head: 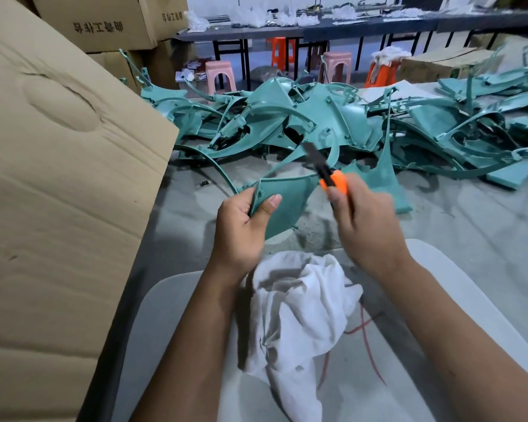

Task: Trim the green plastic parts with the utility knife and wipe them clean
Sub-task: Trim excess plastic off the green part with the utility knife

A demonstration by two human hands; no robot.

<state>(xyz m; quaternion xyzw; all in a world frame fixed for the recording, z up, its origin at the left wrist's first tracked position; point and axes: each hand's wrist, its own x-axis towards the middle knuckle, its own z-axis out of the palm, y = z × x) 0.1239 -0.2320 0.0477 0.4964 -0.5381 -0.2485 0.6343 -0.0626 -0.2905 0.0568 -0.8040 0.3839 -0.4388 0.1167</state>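
My left hand point(241, 226) grips a green plastic part point(287, 196) by its near left end, thumb lying on its face. A thin curved strip of the part arcs up and to the right. My right hand point(366, 220) grips an orange utility knife point(333, 178); its dark blade point(314, 155) points up and left, close to the strip. A white rag point(299, 312) lies crumpled on my lap below both hands.
A big pile of green plastic parts point(333, 117) covers the floor ahead. A large cardboard box point(58, 193) stands close on the left, with more boxes point(104, 22) behind. Plastic stools point(220, 74) and a long dark table point(348, 25) stand at the back.
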